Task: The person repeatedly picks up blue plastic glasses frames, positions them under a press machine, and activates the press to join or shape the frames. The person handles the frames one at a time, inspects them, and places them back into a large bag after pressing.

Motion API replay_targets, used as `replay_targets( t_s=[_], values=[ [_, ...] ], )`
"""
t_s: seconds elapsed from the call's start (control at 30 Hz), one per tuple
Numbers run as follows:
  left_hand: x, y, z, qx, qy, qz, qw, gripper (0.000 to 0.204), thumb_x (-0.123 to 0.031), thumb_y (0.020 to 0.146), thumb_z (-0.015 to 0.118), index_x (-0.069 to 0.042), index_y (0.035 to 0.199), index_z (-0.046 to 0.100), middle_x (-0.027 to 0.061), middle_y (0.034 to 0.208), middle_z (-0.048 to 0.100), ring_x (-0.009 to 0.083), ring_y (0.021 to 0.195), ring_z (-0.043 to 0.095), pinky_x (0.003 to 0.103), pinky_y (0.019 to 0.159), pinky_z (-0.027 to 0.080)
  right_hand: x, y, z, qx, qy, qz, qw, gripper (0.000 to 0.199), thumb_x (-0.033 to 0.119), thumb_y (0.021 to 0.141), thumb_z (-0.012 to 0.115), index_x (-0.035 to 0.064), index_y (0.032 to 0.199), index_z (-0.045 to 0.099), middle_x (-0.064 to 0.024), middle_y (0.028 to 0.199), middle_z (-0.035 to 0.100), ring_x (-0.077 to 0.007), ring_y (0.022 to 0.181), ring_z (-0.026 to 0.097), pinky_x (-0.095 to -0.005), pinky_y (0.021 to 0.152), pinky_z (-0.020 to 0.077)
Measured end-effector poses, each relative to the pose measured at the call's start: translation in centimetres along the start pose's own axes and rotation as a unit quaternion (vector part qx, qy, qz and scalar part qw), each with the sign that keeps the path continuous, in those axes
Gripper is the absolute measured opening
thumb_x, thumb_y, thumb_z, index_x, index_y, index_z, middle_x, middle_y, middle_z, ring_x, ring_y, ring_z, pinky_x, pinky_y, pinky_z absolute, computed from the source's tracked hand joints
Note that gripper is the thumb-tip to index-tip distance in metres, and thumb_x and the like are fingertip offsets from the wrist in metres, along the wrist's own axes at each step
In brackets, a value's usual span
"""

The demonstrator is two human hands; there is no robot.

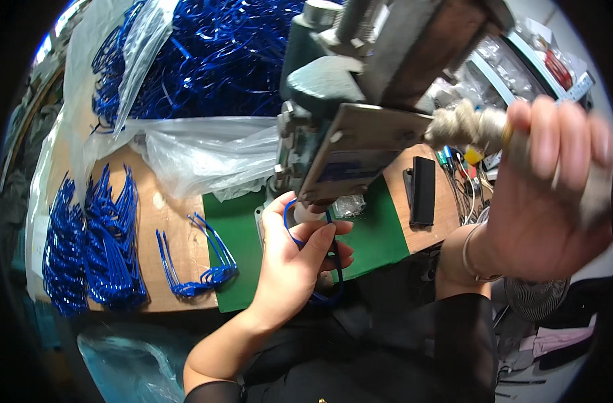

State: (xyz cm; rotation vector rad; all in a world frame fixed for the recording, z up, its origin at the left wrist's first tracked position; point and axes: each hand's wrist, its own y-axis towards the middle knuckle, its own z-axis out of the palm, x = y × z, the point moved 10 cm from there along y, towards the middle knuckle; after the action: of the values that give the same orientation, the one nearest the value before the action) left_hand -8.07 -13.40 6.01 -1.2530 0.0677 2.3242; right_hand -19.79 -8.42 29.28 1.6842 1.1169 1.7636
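Observation:
My left hand [296, 248] is closed on a thin blue loop of cord [288, 218], held up beneath the head of a hand press [353, 144]. Part of the loop hangs below my fingers. A small white piece [308, 213] shows under the press head, beside my fingers. My right hand [555, 181], smeared by motion, has its fingers curled round the press's lever handle [468, 127], which is wrapped in pale cloth or cord. The press body hides much of the spot where the loop meets the tool.
Neat blue bundles [111, 248] lie at the table's left, with a smaller bundle [206, 269] beside the green mat [242, 235]. Behind, clear plastic [199, 154] borders a big blue heap [219, 54]. A black box-like object [422, 191] and cables [464, 195] sit to the right.

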Motion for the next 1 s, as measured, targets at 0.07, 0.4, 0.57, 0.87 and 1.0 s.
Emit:
replay_targets(
  t_s=[0.07,0.4,0.57,0.87,1.0],
  values=[
    [-0.5,-0.4,-0.9,0.009,0.0,0.011,1.0,0.049,-0.007,0.091,0.05,-0.006,0.126,0.016,0.0156,0.102,0.06,0.0175,0.075,0.062,0.029,0.064,0.052,-1.0,0.2,-1.4,-0.133,-0.026,-0.013,0.991,0.058,0.05,0.083,0.055,0.0036,0.117,0.048,-0.0111,0.113,0.051,-0.0258,0.107,0.047,-0.0411,0.1,0.0264],
    [0.7,-3.0,-4.6,-0.033,-0.096,-0.061,0.993,0.041,-0.007,0.087,0.056,-0.006,0.123,0.034,0.0208,0.1,0.062,0.0214,0.074,0.065,0.035,0.065,0.056,-18.4,-19.5,-3.5,-0.157,-0.113,0.401,0.895,0.02,0.003,0.088,0.057,0.0,0.108,0.055,-0.0042,0.1,0.059,-0.0104,0.093,0.056,-0.0231,0.084,0.044],
    [0.9,-4.5,-7.5,-0.076,0.01,-0.046,0.996,0.04,-0.004,0.089,0.053,-0.005,0.124,0.033,0.0193,0.101,0.061,0.019,0.076,0.064,0.032,0.068,0.055,-19.7,-22.2,-2.5,-0.112,-0.088,0.461,0.876,0.019,0.004,0.088,0.058,0.0,0.106,0.056,-0.0039,0.098,0.06,-0.01,0.092,0.057,-0.023,0.083,0.0454],
    [-0.7,-4.6,-13.3,-0.07,0.596,0.15,0.786,0.029,-0.014,0.085,0.06,-0.004,0.11,0.051,0.0113,0.093,0.063,0.0208,0.076,0.057,0.033,0.066,0.047,-22.4,-30.5,-4.4,-0.137,-0.138,0.528,0.826,0.015,0.01,0.09,0.056,0.0012,0.102,0.058,-0.0011,0.084,0.061,-0.0055,0.073,0.053,-0.0193,0.069,0.0441],
    [1.5,-4.6,-15.9,-0.113,0.846,0.179,0.489,0.04,-0.027,0.071,0.07,-0.01,0.104,0.058,0.0092,0.085,0.054,0.0265,0.078,0.052,0.035,0.067,0.044,-23.4,-32.0,-5.6,-0.178,-0.121,0.56,0.8,0.014,0.011,0.089,0.057,0.002,0.099,0.059,-0.0014,0.082,0.06,-0.0056,0.069,0.052,-0.0189,0.064,0.0427]
  ],
)
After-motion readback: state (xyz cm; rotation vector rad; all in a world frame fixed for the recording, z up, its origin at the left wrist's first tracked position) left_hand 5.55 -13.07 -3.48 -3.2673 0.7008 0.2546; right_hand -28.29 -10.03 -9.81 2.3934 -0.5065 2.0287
